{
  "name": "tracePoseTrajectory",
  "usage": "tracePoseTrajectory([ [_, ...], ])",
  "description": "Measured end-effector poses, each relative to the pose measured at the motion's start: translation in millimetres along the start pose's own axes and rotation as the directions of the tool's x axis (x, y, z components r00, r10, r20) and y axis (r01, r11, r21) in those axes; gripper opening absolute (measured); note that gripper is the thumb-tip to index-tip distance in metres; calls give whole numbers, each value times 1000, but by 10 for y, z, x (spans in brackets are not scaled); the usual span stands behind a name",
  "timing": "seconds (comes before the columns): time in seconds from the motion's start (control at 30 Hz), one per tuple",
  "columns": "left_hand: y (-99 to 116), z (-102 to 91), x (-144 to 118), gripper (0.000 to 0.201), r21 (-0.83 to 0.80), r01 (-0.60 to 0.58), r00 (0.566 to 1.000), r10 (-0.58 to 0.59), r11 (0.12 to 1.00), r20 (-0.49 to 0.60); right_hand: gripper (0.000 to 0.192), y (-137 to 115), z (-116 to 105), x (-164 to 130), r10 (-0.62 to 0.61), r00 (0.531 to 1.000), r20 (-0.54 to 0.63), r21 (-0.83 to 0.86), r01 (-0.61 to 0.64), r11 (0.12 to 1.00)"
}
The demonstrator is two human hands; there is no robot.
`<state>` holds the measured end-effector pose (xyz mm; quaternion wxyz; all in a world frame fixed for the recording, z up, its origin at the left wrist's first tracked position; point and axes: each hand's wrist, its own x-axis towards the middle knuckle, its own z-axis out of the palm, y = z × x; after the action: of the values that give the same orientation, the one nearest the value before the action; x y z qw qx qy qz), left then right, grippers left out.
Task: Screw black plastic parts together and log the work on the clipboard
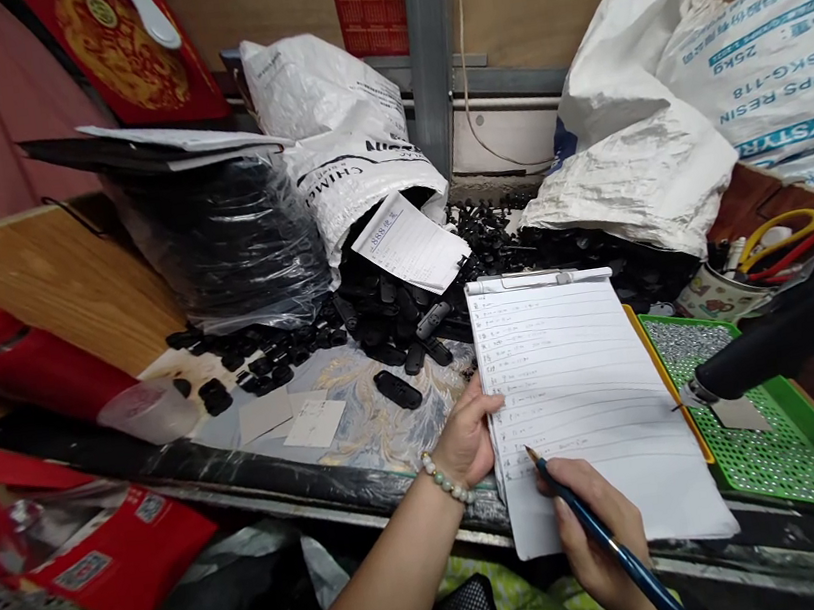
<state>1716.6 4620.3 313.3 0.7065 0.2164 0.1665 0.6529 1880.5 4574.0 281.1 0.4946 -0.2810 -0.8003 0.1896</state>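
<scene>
A clipboard with lined, handwritten sheets (pixel 579 402) leans over the bench edge in front of me. My left hand (pixel 470 432), a beaded bracelet at its wrist, grips the left side of it, thumb on top and the other fingers hidden behind. In my right hand (pixel 596 521) is a dark blue pen (pixel 597 531), held in a writing grip. Its tip is at the lower left of the written lines. Just beyond the clipboard lie loose black plastic parts (pixel 398 316), and one black part (pixel 398 389) sits apart on the marbled surface.
A green perforated tray (pixel 785 464) with small metal pieces stands right, under a black powered tool (pixel 782 333). White sacks (pixel 622 113) spill black parts at the back. Left are a wrapped black stack (pixel 223 240), a red bottle (pixel 21 359) and a red bag (pixel 116 558).
</scene>
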Motion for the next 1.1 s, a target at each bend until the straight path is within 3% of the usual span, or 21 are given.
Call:
tracePoseTrajectory([
  [0.13,1,10,-17,44,87,2,1000,-1,996,-16,39,11,2,-13,-2,1000,6,-12,2,1000],
  [0.37,22,47,-5,44,96,25,999,-21,995,-42,33,-33,1,36,29,1000,-7,5,-29,1000],
  [0.63,13,18,24,43,114,27,998,-21,993,-52,27,-145,-84,35,273,960,-64,135,-263,955],
  [0.83,7,-13,38,45,120,40,996,-30,992,-81,28,-354,-171,-34,221,957,-189,199,-183,963],
  [1.1,9,-8,34,47,97,49,996,-41,994,-81,17,-215,83,-13,105,994,30,-16,-104,994],
])
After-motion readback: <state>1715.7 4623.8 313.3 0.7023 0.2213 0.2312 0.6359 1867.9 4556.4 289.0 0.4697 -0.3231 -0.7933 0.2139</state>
